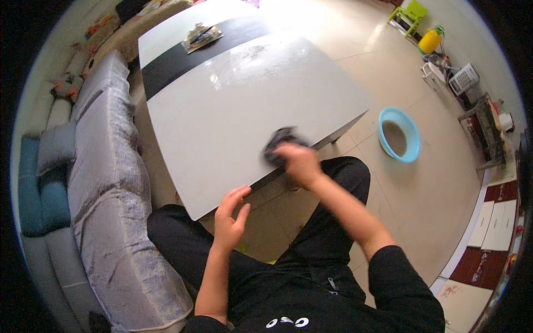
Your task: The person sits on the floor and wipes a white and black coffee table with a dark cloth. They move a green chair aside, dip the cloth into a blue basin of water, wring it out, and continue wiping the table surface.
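Pressed against the near part of the white table top (216, 127) is a dark, crumpled cloth (282, 137), gripped by my right hand (300, 164). Both hand and cloth are smeared by motion. My left hand (229, 217) hovers by the table's near edge with its fingers spread and nothing in them; its fingertips come close to the edge. Wet, shiny patches show on the far part of the top. On the floor to the right of the table stands a light blue basin (413, 145) holding murky grey water.
A dark band crosses the table's far part, with a small flat pile of items (201, 38) on it. Along the left runs a sofa (102, 144) with a grey cover and cushions. At the far right are a green chair (410, 15), a yellow container (430, 40) and a dark stand (484, 130).
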`<state>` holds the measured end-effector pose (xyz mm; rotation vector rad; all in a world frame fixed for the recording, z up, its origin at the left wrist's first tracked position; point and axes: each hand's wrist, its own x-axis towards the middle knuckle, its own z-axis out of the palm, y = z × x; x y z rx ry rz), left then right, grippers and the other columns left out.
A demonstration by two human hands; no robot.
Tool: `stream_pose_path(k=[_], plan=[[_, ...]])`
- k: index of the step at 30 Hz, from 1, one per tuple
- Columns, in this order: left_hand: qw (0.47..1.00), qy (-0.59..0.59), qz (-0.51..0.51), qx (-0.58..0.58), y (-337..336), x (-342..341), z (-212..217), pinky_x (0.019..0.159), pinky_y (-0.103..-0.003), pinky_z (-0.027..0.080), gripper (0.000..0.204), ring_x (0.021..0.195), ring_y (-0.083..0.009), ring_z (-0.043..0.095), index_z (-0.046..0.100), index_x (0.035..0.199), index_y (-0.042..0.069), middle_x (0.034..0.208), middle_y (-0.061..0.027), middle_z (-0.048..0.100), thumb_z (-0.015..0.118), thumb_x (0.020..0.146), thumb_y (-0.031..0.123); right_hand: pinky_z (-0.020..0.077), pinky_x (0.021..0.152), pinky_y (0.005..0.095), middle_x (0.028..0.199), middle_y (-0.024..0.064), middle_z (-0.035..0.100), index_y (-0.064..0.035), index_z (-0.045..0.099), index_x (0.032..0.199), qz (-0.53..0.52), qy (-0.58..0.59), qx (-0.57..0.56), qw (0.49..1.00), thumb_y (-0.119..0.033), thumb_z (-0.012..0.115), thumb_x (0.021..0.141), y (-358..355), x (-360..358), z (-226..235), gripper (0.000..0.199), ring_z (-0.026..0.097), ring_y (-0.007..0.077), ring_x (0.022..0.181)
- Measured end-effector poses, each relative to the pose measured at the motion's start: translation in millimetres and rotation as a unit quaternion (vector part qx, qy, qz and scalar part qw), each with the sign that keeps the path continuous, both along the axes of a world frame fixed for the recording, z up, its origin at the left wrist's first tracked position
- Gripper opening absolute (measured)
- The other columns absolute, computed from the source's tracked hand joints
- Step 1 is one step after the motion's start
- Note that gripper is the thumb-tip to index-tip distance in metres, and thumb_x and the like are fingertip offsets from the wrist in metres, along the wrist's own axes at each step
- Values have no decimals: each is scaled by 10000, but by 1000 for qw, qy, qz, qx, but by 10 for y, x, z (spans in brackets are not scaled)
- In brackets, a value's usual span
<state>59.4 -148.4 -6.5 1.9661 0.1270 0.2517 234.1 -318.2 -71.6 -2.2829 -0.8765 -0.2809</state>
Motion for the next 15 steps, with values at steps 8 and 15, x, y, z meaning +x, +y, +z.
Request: stream_pose_path(k=[8,15], plan=[[988,17,81,131,307,-22,-35,1013,-339,296,576,1240,-264,371,345,1314,-5,1346,-161,378,505,762,-38,502,723,353,965,90,634,-93,625,955,257,146,117,948,-114,548,747,1175,-857,-39,223,615,268,859],[976,18,-51,211,285,90,-379,1052,-386,226,546,1290,-324,282,342,1320,23,1367,-142,353,490,796,-18,397,952,360,1142,108,559,-68,583,1053,221,88,80,968,-29,566,695,871,-903,-153,361,489,271,1126]])
